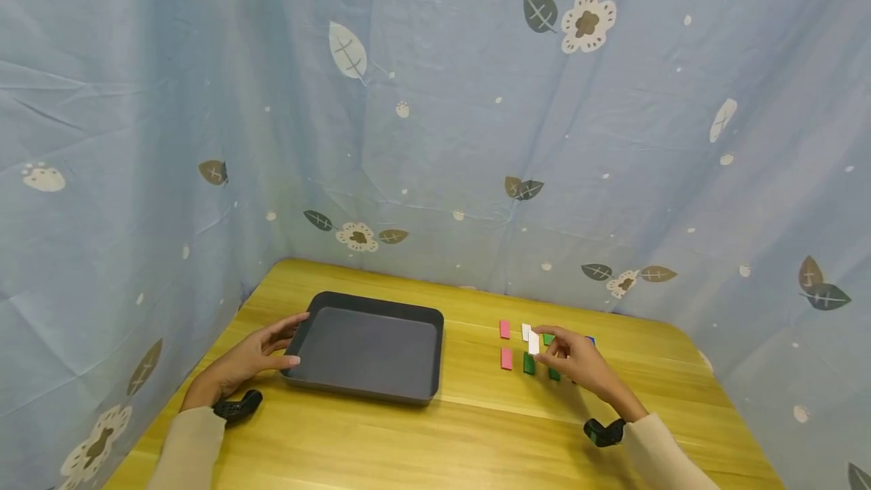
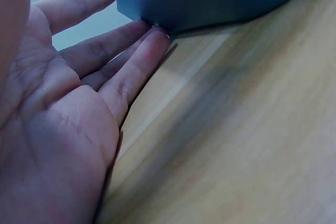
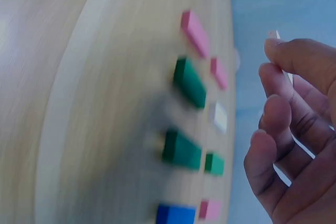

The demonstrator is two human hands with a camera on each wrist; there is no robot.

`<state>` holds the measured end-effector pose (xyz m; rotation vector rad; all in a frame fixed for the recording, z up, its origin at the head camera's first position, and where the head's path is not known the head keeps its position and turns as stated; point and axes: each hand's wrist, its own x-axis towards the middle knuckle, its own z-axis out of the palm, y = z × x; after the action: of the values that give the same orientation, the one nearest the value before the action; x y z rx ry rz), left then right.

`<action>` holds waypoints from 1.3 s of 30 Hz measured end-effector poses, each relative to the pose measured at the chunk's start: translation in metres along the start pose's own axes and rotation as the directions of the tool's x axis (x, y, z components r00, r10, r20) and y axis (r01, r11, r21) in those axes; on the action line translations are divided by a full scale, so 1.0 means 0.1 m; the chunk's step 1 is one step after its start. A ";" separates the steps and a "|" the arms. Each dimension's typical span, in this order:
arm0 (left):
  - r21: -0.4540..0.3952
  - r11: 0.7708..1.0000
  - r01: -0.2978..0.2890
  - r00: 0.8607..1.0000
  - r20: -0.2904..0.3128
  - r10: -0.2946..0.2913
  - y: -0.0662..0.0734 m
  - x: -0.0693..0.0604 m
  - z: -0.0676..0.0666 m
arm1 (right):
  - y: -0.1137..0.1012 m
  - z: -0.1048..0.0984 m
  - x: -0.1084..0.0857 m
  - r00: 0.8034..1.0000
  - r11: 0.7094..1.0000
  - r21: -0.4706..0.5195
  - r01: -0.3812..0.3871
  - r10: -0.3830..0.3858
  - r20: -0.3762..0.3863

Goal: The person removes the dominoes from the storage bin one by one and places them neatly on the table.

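Note:
My right hand (image 1: 578, 363) pinches a thin white rectangular block (image 1: 534, 343) between thumb and fingertips, raised above the table. Only a sliver of that block shows in the right wrist view, past the thumb of my right hand (image 3: 302, 124). Beneath it, small blocks lie in two rows, among them a second white block (image 3: 218, 117), pink blocks (image 1: 506, 358) and green blocks (image 3: 189, 82). Over at the left, my left hand (image 1: 253, 356) touches the side of a dark grey rectangular tray (image 1: 370, 354). In the left wrist view its fairly straight fingers (image 2: 139, 59) meet the tray's outer wall.
A blue block (image 3: 176, 214) lies at the end of the near row, partly cut off in the right wrist view. The wooden table (image 1: 381, 445) ends at a blue patterned curtain (image 1: 442, 134) behind and on both sides. Black wrist devices (image 1: 238, 405) sit on both wrists.

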<state>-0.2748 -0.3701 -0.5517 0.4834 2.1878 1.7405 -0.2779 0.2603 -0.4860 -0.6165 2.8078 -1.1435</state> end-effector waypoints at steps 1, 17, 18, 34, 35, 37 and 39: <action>-0.002 1.000 -0.004 1.000 0.000 0.004 0.00 0.00 0.00 | 0.04 -0.01 -0.02 1.000 1.000 0.004 -0.004 0.004 0.004; -0.014 1.000 -0.005 1.000 -0.006 0.005 -0.03 -0.01 -0.01 | 0.47 -0.20 -0.35 0.992 0.988 0.095 -0.124 0.124 0.015; -0.016 1.000 -0.005 1.000 -0.006 0.005 -0.03 -0.01 -0.01 | 0.49 -0.21 -0.36 0.991 0.986 0.099 -0.136 0.136 0.013; -0.010 1.000 -0.005 1.000 -0.005 0.005 -0.03 0.01 -0.01 | 0.77 -0.44 -0.59 0.971 0.967 0.089 -0.238 0.238 0.016; -0.009 1.000 -0.006 1.000 -0.005 0.006 -0.03 0.01 -0.01 | 0.80 -0.45 -0.60 0.971 0.967 0.088 -0.240 0.239 0.025; -0.008 1.000 -0.006 1.000 -0.005 0.006 -0.02 0.02 -0.01 | 0.85 -0.47 -0.63 0.970 0.966 0.082 -0.243 0.241 0.037; -0.009 1.000 -0.003 1.000 -0.005 0.003 -0.02 0.02 -0.01 | 0.89 -0.49 -0.64 0.970 0.967 0.077 -0.242 0.239 0.048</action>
<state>-0.2769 -0.3704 -0.5533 0.4815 2.1823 1.7543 -0.2589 0.3745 -0.5180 -0.2777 2.6941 -1.1776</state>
